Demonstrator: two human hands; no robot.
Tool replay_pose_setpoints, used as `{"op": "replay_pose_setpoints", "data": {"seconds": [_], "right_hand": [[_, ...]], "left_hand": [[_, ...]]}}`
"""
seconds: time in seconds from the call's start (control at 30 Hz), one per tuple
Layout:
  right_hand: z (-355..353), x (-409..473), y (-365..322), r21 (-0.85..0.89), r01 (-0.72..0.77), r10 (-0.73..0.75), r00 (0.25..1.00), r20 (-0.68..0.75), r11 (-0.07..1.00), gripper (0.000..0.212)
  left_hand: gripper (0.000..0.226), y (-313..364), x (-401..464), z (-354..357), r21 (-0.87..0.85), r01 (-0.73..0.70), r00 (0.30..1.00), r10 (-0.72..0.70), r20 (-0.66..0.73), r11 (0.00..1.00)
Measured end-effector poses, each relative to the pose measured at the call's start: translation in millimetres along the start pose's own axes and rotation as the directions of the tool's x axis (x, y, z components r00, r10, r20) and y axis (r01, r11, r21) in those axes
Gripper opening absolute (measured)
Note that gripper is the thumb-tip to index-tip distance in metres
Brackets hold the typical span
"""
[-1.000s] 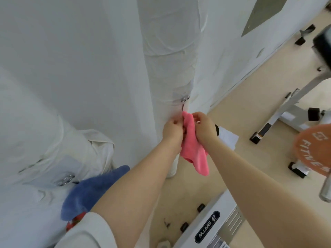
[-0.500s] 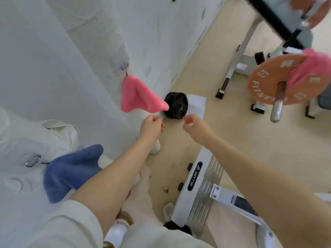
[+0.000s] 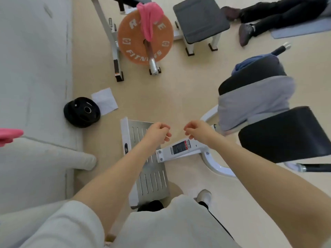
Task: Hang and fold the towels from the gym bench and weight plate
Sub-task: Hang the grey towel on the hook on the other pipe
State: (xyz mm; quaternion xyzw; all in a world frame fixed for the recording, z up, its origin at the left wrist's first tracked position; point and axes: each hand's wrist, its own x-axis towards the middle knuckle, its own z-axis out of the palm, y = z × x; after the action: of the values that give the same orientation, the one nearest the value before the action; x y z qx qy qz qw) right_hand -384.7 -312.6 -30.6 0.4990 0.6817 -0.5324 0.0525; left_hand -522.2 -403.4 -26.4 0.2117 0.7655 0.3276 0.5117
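Head view: your left hand (image 3: 158,134) and right hand (image 3: 197,132) hang over the floor w/ fingers loosely curled, holding nothing. A pink towel (image 3: 149,20) is draped over the top of the orange weight plate (image 3: 138,49), well ahead of you. A gray towel (image 3: 254,104) lies across the black bench pad (image 3: 284,133) on your right, a blue towel (image 3: 250,62) bunched above it. Next, probably: go for the pink one. Pinch two top corners, lift straight up so it clears the bar, and keep it off the floor.
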Motion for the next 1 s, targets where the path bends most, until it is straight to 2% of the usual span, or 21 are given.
{"op": "replay_pose_setpoints", "data": {"seconds": [0.13,0.33,0.5,0.63,0.7,0.87,1.0], "right_hand": [[-66.3,-28.0,77.5,0.053,-0.062,0.066,0.994,-0.085,0.997,0.017],[-139.4,-72.1,165.1,0.093,-0.134,0.147,0.978,-0.149,0.987,0.018],[-179.7,-79.9,193.8,0.154,-0.105,0.137,0.966,-0.218,0.983,0.016],[-200.0,-60.0,192.2,0.193,-0.059,0.111,0.956,-0.271,0.979,0.018],[-208.9,-45.4,186.6,0.149,-0.041,0.085,0.95,-0.301,0.988,0.019],[-246.9,9.5,175.8,-0.091,0.007,-0.041,0.926,-0.376,0.996,0.022],[-287.3,63.7,164.3,-0.195,-0.075,-0.039,0.852,-0.522,0.978,0.029]], "left_hand": [[0.018,23.3,4.8,100.5,0.117,-0.033,0.99,0.017,0.137,0.993],[0.018,57.1,-4.2,212.5,0.127,-0.084,0.966,0.049,0.253,0.988],[0.022,74.4,6.5,247.6,0.194,-0.134,0.96,0.079,0.268,0.972],[0.022,88.4,24.3,247.5,0.162,-0.147,0.962,0.103,0.253,0.976],[0.02,97.9,40.4,246.8,0.158,-0.139,0.966,0.098,0.241,0.978],[0.021,130.6,91.5,254.1,0.147,-0.11,0.969,0.073,0.237,0.983],[0.024,163.7,137.6,259.1,0.193,-0.138,0.964,0.087,0.251,0.971]]}}
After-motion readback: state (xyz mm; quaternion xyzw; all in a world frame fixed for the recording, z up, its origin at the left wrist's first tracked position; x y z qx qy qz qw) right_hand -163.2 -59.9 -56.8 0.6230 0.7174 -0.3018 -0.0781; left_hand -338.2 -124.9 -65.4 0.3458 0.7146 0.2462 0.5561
